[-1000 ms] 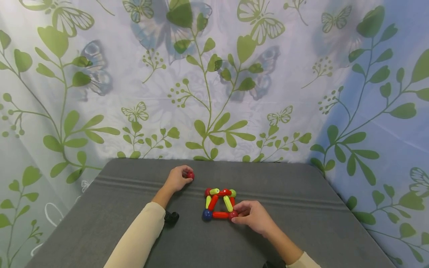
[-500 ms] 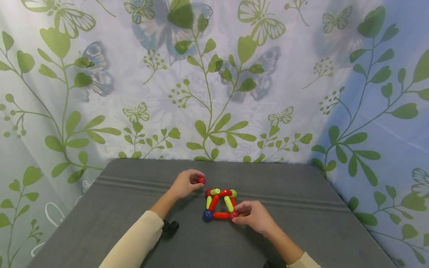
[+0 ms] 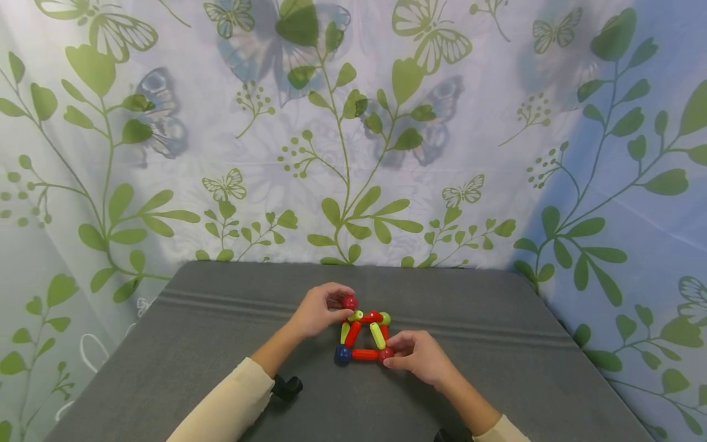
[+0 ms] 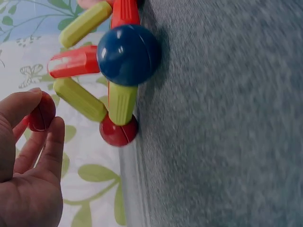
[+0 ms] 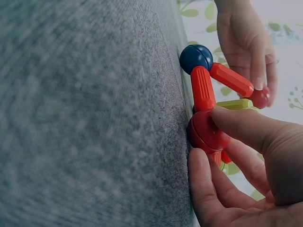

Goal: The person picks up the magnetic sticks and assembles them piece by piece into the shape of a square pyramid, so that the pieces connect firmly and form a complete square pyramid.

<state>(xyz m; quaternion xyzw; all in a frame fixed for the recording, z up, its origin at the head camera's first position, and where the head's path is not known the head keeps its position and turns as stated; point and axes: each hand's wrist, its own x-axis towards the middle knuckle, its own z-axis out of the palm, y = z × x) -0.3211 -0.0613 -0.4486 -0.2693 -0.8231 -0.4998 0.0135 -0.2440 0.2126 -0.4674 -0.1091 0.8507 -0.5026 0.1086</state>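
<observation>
A toy frame of red and yellow-green building rods (image 3: 364, 355) stands on the grey table. A blue ball (image 4: 129, 54), two red balls and a green ball (image 3: 385, 318) join its base corners, and several rods slant up and inward from them. My left hand (image 3: 320, 312) pinches a loose red ball (image 4: 42, 112) between thumb and fingertips, near the upper ends of the slanted rods. At the frame's near right corner, my right hand (image 3: 421, 358) grips the red corner ball (image 5: 207, 130) with thumb and fingers. The back left red ball (image 4: 119, 130) shows in the left wrist view.
The grey table (image 3: 497, 362) has a raised double crease (image 3: 469, 331) running across it behind the frame. A white curtain (image 3: 353, 153) with green leaves and butterflies hangs at the back and sides. A black wrist device (image 3: 287, 388) sits under the left forearm.
My left hand has carried the loose red ball rightward and slightly nearer, from beside the frame to over its back left part. My right hand keeps its grip on the corner ball.
</observation>
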